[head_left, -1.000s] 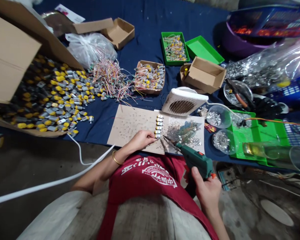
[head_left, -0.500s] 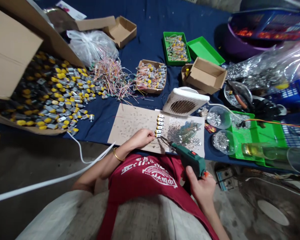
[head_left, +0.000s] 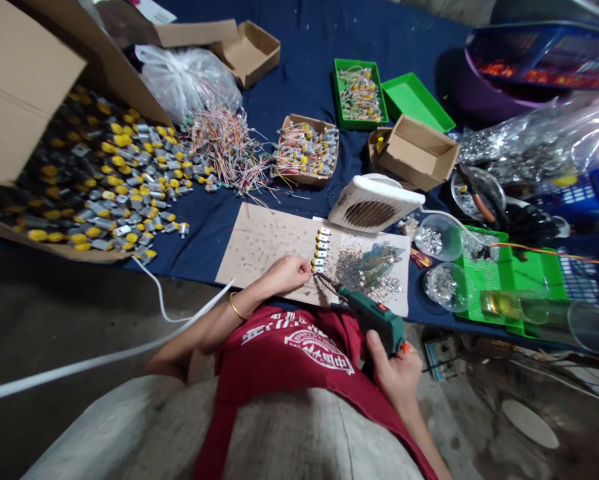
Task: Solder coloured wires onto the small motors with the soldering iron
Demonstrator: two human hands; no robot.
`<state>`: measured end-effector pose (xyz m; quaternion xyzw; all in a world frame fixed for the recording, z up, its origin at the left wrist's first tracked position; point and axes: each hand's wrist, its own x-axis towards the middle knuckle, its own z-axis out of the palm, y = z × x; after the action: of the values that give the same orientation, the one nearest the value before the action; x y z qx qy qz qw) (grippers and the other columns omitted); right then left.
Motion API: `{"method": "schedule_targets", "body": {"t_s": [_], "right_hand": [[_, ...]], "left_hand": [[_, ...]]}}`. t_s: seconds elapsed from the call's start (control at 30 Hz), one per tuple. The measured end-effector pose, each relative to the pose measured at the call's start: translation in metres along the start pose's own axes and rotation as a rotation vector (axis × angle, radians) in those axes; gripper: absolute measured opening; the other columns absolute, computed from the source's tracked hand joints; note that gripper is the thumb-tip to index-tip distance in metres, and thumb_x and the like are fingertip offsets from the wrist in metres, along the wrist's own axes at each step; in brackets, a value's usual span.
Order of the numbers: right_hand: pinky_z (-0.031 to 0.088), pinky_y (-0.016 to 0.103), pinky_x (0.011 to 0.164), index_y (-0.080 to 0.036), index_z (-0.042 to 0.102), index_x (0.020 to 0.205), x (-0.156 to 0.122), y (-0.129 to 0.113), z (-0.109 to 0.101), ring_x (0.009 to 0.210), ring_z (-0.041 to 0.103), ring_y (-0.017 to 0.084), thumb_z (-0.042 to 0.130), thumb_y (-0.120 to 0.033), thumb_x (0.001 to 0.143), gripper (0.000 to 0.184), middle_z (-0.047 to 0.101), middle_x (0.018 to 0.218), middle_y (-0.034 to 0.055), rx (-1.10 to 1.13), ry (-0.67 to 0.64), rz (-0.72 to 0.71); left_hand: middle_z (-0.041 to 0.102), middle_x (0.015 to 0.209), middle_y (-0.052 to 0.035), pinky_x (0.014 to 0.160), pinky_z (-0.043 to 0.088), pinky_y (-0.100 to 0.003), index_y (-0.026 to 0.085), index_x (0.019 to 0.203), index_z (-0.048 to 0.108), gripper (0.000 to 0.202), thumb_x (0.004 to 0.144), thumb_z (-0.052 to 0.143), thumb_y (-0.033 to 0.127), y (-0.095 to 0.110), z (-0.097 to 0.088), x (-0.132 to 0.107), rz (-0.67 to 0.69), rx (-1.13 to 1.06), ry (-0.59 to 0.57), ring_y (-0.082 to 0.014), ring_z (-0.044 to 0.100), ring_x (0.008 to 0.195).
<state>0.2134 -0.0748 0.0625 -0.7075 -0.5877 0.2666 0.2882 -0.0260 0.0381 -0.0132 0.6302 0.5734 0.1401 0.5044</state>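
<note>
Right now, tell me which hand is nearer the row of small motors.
Left. The left hand rests on the cardboard sheet beside the motors; the right hand, farther off below the sheet, grips a green soldering gun.

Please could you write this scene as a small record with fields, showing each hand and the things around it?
Left hand: rests on a cardboard sheet, fingers beside a row of small motors
Right hand: grips a green soldering gun, tip near the left fingers
Surface: navy cloth
Nearby: open carton of loose motors; wired motors in a cardboard tray; white vent fan
</note>
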Motion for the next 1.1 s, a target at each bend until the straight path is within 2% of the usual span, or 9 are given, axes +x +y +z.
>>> {"method": "schedule_targets", "body": {"t_s": [0.17, 0.4, 0.8, 1.1], "right_hand": [[0.05, 0.029, 0.053, -0.022, 0.056, 0.052, -0.002, 0.005, -0.001, 0.048, 0.057, 0.019, 0.06, -0.065, 0.086, 0.055, 0.057, 0.047, 0.0043, 0.002, -0.022, -0.002], [0.05, 0.029, 0.052, -0.021, 0.059, 0.055, 0.003, 0.002, -0.002, 0.048, 0.057, 0.019, 0.063, -0.064, 0.084, 0.052, 0.056, 0.048, 0.0036, 0.002, 0.012, -0.01], [0.044, 0.026, 0.046, -0.022, 0.058, 0.052, 0.023, -0.012, -0.008, 0.048, 0.057, 0.018, 0.058, -0.065, 0.087, 0.056, 0.06, 0.05, 0.005, -0.076, -0.098, -0.034], [0.041, 0.025, 0.045, -0.021, 0.056, 0.052, 0.03, -0.016, -0.012, 0.046, 0.052, 0.015, 0.056, -0.062, 0.09, 0.056, 0.056, 0.048, 0.0029, -0.126, -0.144, -0.051]], "left_hand": [[0.068, 0.066, -0.0008, 0.061, 0.038, -0.024, 0.015, 0.071, 0.072, 0.015, 0.079, 0.059, 0.019, 0.001, 0.0, 0.0, -0.007, -0.014, 0.003, -0.0153, 0.061, 0.066], [0.068, 0.066, -0.0005, 0.06, 0.038, -0.023, 0.015, 0.071, 0.071, 0.015, 0.078, 0.058, 0.019, -0.002, -0.001, 0.002, -0.008, -0.046, 0.001, -0.0144, 0.06, 0.065], [0.066, 0.062, 0.0002, 0.058, 0.038, -0.023, 0.015, 0.069, 0.07, 0.014, 0.078, 0.061, 0.019, -0.001, 0.0, 0.007, -0.009, -0.032, 0.062, -0.0137, 0.058, 0.061], [0.071, 0.069, -0.0026, 0.062, 0.04, -0.024, 0.016, 0.07, 0.072, 0.015, 0.079, 0.061, 0.022, -0.009, 0.003, 0.009, 0.03, -0.042, 0.073, -0.016, 0.062, 0.066]]}}
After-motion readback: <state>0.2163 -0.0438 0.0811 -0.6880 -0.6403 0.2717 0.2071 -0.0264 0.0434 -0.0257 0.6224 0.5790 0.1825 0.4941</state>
